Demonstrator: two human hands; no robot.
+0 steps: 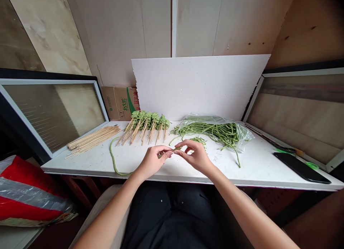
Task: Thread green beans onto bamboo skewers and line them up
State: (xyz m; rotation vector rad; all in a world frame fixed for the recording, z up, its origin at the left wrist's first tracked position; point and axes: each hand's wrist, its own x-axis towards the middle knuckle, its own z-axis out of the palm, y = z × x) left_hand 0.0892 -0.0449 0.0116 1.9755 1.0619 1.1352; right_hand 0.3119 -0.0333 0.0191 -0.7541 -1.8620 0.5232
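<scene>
Over the front middle of the table, my left hand (154, 158) pinches a long green bean (113, 156); the rest of the bean curves across the table on the left. My right hand (195, 156) pinches the same bean near its end, with the fingertips of both hands close together. Just behind my right hand lies a small heap of short green bean pieces (199, 139), partly hidden. Farther back are loose long beans (212, 130) in an open clear plastic bag (245, 134). Skewers threaded with folded beans (147, 119) are stacked at the back, left of centre.
Bare bamboo skewers (92, 140) lie at the left of the white table (258, 170). A cardboard box (118, 101) and a white board (201, 87) stand behind. Framed glass panels flank both sides. At right rests a black phone-like slab (299, 166); a red bag (29, 191) sits lower left.
</scene>
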